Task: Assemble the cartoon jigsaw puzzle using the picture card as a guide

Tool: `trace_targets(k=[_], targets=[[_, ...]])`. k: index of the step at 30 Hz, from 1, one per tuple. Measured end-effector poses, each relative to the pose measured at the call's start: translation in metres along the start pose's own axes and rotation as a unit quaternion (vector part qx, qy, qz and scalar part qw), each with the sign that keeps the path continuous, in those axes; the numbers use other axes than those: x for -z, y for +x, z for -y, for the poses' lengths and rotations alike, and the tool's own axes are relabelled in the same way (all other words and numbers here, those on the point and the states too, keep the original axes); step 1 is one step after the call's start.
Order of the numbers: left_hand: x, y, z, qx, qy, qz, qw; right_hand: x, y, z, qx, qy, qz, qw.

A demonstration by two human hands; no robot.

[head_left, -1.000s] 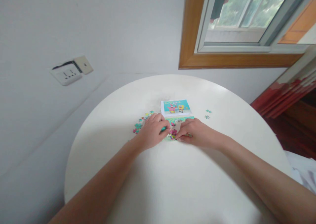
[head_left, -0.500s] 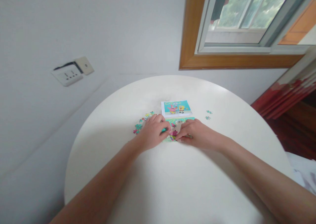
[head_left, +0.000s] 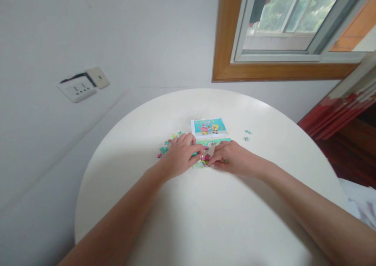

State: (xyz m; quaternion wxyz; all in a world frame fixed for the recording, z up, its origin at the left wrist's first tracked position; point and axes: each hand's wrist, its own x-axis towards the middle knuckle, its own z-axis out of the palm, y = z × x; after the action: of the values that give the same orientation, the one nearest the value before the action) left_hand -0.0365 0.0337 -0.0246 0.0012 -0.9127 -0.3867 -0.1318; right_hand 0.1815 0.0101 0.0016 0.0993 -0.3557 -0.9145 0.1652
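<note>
Jigsaw puzzle of turquoise, pink and yellow cardboard-like pieces [head_left: 206, 157], incomplete in appearance: lying flat on the table, between and partly under your hands. Left hand [head_left: 182, 151], bare: fingers curled over the puzzle's left part. Right hand [head_left: 232, 156], bare: fingertips lowered to its near right part. The two hands sit apart, a narrow gap between them; whether either pinches a piece, you cannot tell from this view. Handling, as judged: best to brace the joined pieces lightly with your left fingertips, align tabs before pressing, press straight down, and lift your palms clear of finished joins. Beyond the puzzle, a white-bordered turquoise picture card with cartoon figures [head_left: 209, 127], useful for matching colours. By your left hand, a heap of small multicoloured loose pieces [head_left: 163, 150]; well to the right, two greenish loose pieces [head_left: 247, 135]. Surface: round white smooth tabletop [head_left: 205, 215]. Room: pale plain wall [head_left: 147, 31], white plastic socket plate [head_left: 78, 88], brown wooden window frame [head_left: 282, 71], red-and-cream fabric curtain [head_left: 346, 97].
</note>
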Motion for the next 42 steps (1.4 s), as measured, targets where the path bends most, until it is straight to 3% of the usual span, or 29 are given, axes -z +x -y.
trace_targets(k=[16,28,38,42], targets=[[0.001,0.0,-0.003,0.048,-0.04,-0.019,0.998,0.0,0.001,0.001,0.003,0.011,-0.002,1.0],[0.014,-0.009,0.029,0.119,-0.068,-0.063,0.989,-0.01,0.004,0.001,-0.006,-0.016,-0.051,0.999],[0.035,-0.022,0.062,0.239,-0.053,-0.172,0.954,-0.011,0.007,0.005,-0.015,-0.038,-0.059,0.997],[0.032,-0.027,0.072,0.257,-0.048,-0.167,0.951,-0.015,0.006,0.007,-0.034,-0.04,-0.068,0.996]])
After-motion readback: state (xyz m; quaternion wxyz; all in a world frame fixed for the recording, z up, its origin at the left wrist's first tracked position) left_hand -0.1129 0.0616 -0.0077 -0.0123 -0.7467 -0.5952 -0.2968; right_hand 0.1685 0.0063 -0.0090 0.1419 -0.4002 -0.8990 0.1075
